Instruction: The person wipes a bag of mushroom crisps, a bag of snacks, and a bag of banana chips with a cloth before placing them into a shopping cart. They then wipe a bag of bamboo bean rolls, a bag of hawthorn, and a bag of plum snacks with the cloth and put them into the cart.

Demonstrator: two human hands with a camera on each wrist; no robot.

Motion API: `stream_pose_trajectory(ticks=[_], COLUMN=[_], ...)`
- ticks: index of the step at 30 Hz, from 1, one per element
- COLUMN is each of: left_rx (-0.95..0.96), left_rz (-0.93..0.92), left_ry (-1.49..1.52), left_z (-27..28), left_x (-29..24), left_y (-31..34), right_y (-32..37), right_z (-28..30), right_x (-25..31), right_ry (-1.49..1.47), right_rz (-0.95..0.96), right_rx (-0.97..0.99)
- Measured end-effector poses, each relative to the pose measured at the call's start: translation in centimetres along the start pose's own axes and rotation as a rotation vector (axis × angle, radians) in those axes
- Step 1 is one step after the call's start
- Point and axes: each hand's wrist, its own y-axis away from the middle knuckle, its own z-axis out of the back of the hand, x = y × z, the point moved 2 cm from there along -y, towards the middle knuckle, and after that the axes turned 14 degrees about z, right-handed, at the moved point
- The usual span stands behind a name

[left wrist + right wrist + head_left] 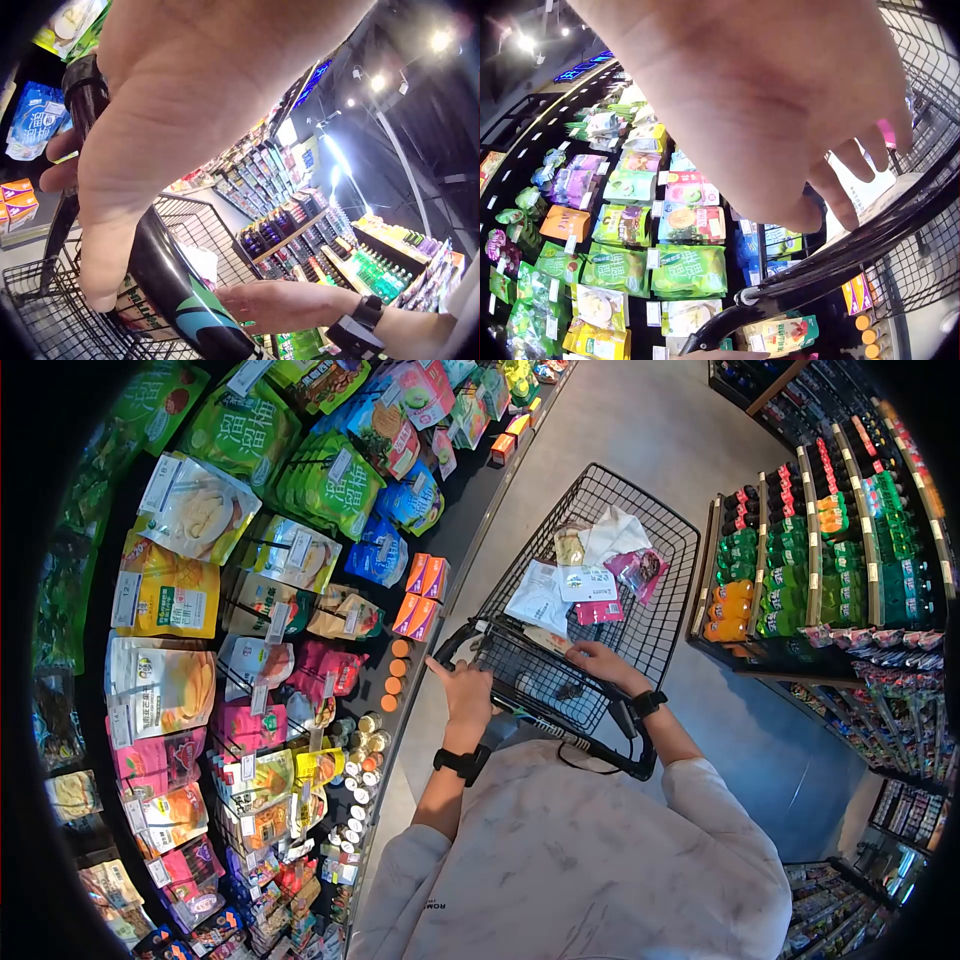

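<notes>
My left hand [468, 695] holds the left side of the black shopping cart's handle [161, 259], thumb over the bar and some fingers behind a black post. Past the handle, my right hand [605, 665] reaches over the folded seat area. Its fingertips are at the edge of a flat, pale package [545, 641], seemingly pinching it; the palm side hides part of the grip in the right wrist view. Inside the wire cart [668, 605] lie a white pouch [538, 596], a white crumpled bag [614, 536], a labelled white packet [588, 584] and a pink-purple packet [640, 572].
On the left, a shelf holds hanging snack pouches [330, 480], orange boxes [420, 595] and orange-capped jars [392, 685]. Bottled drinks [785, 560] stand in racks on the right. Grey floor [610, 420] runs along the aisle ahead.
</notes>
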Motion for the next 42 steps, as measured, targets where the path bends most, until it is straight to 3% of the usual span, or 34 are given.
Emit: stream_pose_trajectory(ticks=[4,8,10,12,13,14,16,17,18,19,21,22,23,25,26,27,28,29,31,32,34,35,37,38,40,41,42], left_rx=[-0.086,0.018,-0.12,-0.415,-0.468,-0.567,-0.911,-1.058,-0.754,-0.775,-1.123,-0.974,-0.992,-1.162,-1.177,-0.535,0.085,0.085,-0.477,-0.482,-0.45,-0.451,-0.457,-0.453,-0.83,-0.825,-0.701], left_rz=[-0.022,-0.295,-0.367,-0.415,-0.531,-0.762,-1.177,-1.155,-1.117,-1.112,-1.139,-1.146,-1.143,-0.909,-0.905,-0.313,0.233,0.243,-0.716,-0.707,-0.104,-0.102,-0.687,-0.688,-1.423,-1.422,-1.006], left_ry=[0.062,0.792,1.114,1.156,1.258,1.513,1.423,1.491,1.264,1.283,1.649,1.698,1.71,1.933,1.936,1.896,1.674,1.685,1.663,1.67,2.69,2.692,1.928,1.931,1.906,1.909,1.896], left_z=[-0.2,3.4,12.1,19.0,21.0,21.0,22.4,22.4,22.7,23.1,23.6,22.4,21.9,22.7,25.6,29.9,31.2,29.5,26.5,26.4,25.7,24.5,22.9,22.3,21.3,21.9,23.1], left_x=[0.8,5.6,7.8,10.4,11.9,12.7,13.3,12.8,14.4,13.9,12.6,13.2,12.7,11.8,13.0,14.7,15.6,16.1,17.1,15.7,13.0,14.3,17.8,17.7,17.5,17.9,18.5], left_y=[0.9,2.8,6.9,12.8,15.9,17.5,19.6,20.7,22.0,22.6,23.5,23.8,24.4,25.1,27.3,29.6,31.0,30.3,28.9,30.1,32.2,32.2,30.0,27.9,25.6,27.3,30.0], right_y=[1.2,0.9,1.3,1.2,0.9,0.8,0.7,0.8,0.7,0.6,0.2,-0.2,-0.6,-1.1,-1.4,-1.6,-1.8,-1.9,-2.3,-2.5,-2.6,-2.5,-2.7,-2.5,-2.4,-2.1,-2.0], right_z=[0.3,-0.5,-0.9,-0.9,-0.8,-0.5,-0.6,-0.5,-0.6,-0.5,-0.9,-1.1,-1.1,-1.3,-1.3,-1.4,-1.6,-1.7,-1.7,-1.8,-2.0,-2.1,-2.0,-2.0,-2.1,-2.3,-2.3], right_x=[1.2,0.1,1.4,1.5,1.7,3.1,4.0,4.4,3.6,3.7,3.8,3.4,3.0,2.9,2.4,2.7,3.3,3.7,3.4,3.2,3.4,3.7,4.0,3.8,4.1,4.0,3.7], right_ry=[-0.015,0.013,0.026,0.026,0.011,0.032,-0.011,-0.074,-0.163,-0.136,-0.162,-0.195,-0.176,-0.146,-0.153,-0.144,-0.13,-0.115,-0.103,-0.089,-0.075,-0.055,-0.032,-0.027,-0.012,-0.014,-0.027], right_rz=[-0.028,-0.015,-0.04,-0.07,-0.111,-0.131,-0.13,-0.128,-0.12,-0.123,-0.117,-0.158,-0.16,-0.14,-0.102,-0.102,-0.114,-0.128,-0.115,-0.093,-0.07,-0.077,-0.079,-0.073,-0.076,-0.079,-0.073], right_rx=[0.028,0.062,0.052,0.045,0.022,0.039,0.026,-0.01,-0.036,-0.032,0.002,-0.008,-0.006,-0.026,-0.001,0.008,0.005,0.003,0.05,0.052,0.055,0.058,0.059,0.063,0.073,0.072,0.064])
